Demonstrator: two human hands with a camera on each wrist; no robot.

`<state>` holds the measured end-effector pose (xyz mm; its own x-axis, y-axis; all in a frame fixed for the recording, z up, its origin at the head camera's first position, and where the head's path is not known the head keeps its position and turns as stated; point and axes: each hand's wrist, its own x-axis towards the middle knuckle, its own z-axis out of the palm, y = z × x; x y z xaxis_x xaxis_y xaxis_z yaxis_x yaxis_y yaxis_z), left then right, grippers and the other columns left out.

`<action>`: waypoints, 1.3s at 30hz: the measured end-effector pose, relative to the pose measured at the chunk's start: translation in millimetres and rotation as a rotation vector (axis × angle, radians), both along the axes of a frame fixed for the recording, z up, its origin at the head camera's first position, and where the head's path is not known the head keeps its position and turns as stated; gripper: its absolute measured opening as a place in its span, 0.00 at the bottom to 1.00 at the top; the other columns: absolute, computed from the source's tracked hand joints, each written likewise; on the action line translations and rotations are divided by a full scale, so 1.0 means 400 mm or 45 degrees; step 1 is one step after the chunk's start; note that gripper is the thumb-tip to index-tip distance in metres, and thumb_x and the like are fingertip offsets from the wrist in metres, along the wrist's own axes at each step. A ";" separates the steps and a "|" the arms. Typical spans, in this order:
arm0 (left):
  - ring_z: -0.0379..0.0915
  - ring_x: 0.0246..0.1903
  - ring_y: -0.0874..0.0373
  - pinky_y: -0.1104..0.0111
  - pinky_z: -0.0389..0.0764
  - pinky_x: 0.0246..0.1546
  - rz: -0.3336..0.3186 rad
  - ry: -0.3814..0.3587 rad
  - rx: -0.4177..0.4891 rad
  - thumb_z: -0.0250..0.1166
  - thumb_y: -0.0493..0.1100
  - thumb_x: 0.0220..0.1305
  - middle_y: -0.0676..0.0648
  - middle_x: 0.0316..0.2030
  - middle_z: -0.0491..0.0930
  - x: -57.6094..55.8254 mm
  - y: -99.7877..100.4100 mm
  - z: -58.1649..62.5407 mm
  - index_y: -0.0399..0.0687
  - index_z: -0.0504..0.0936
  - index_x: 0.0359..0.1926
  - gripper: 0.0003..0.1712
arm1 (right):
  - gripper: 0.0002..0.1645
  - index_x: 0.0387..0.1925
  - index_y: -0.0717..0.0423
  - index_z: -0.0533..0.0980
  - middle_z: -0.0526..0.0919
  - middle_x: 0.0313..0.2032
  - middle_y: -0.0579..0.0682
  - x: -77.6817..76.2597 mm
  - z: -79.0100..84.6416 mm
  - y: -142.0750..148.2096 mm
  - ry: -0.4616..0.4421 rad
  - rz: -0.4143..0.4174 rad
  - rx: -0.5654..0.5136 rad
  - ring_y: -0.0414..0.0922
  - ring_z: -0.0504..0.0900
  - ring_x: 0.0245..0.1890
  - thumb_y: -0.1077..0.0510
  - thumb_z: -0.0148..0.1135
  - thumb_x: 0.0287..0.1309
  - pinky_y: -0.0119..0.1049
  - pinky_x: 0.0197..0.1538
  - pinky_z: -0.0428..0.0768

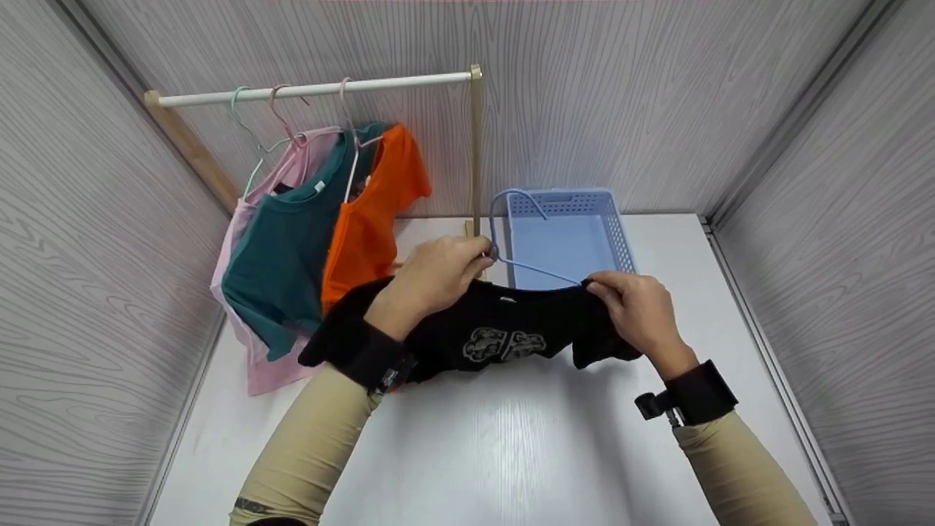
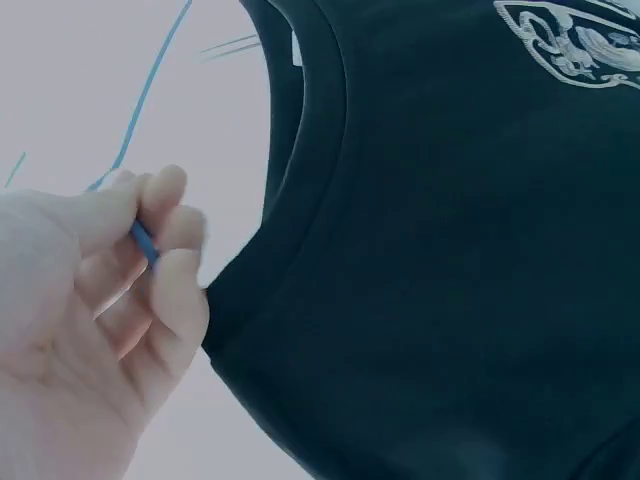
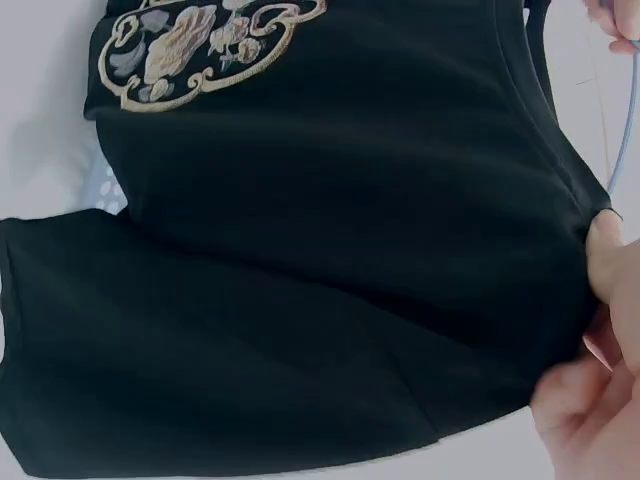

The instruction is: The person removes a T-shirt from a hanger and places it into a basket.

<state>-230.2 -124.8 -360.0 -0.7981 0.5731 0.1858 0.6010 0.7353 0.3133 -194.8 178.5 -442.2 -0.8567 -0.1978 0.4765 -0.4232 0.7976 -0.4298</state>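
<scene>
A black T-shirt [image 1: 526,321] with a pale embroidered patch on its chest hangs between my hands over the table. My left hand [image 1: 442,274] pinches a blue clothes hanger [image 1: 492,219] just below its hook, as the left wrist view also shows with the hanger [image 2: 145,243] between thumb and fingers. One arm of the hanger slopes right into the shirt's neckline. At that end my right hand [image 1: 635,307] pinches the shirt's shoulder beside the collar. In the right wrist view, the thumb and fingers of the right hand [image 3: 605,350] grip the black fabric [image 3: 350,250].
At the back left, a rack with a white rail [image 1: 314,89] holds a pink shirt [image 1: 234,292], a teal shirt [image 1: 285,248] and an orange shirt [image 1: 372,212] on hangers. A blue plastic basket [image 1: 624,234] stands behind the black shirt. Grey panels wall the white table [image 1: 511,453].
</scene>
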 end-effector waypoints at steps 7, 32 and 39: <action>0.70 0.27 0.53 0.66 0.71 0.30 -0.031 -0.034 0.002 0.51 0.50 0.75 0.51 0.23 0.67 -0.005 -0.058 -0.013 0.48 0.73 0.41 0.11 | 0.11 0.43 0.58 0.84 0.88 0.40 0.54 -0.003 -0.009 0.038 -0.098 0.179 0.039 0.52 0.87 0.41 0.66 0.64 0.59 0.46 0.47 0.83; 0.72 0.30 0.54 0.66 0.74 0.35 0.084 -0.249 0.026 0.50 0.52 0.75 0.50 0.26 0.71 0.013 -0.105 0.002 0.48 0.77 0.43 0.15 | 0.07 0.39 0.60 0.86 0.89 0.37 0.56 -0.020 -0.080 0.021 -0.077 -0.001 -0.063 0.53 0.88 0.39 0.65 0.66 0.58 0.49 0.45 0.83; 0.77 0.27 0.58 0.65 0.78 0.36 0.095 -0.303 0.116 0.51 0.51 0.75 0.49 0.27 0.80 -0.009 -0.043 0.010 0.49 0.79 0.40 0.14 | 0.12 0.47 0.59 0.83 0.87 0.44 0.56 -0.018 -0.088 -0.065 -0.189 0.046 -0.094 0.54 0.86 0.46 0.62 0.62 0.62 0.48 0.52 0.82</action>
<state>-233.6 -141.9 -356.1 -0.8648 0.5008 0.0360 0.4479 0.7370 0.5061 -201.9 152.4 -477.5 -0.9117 -0.1989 0.3594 -0.3784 0.7471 -0.5465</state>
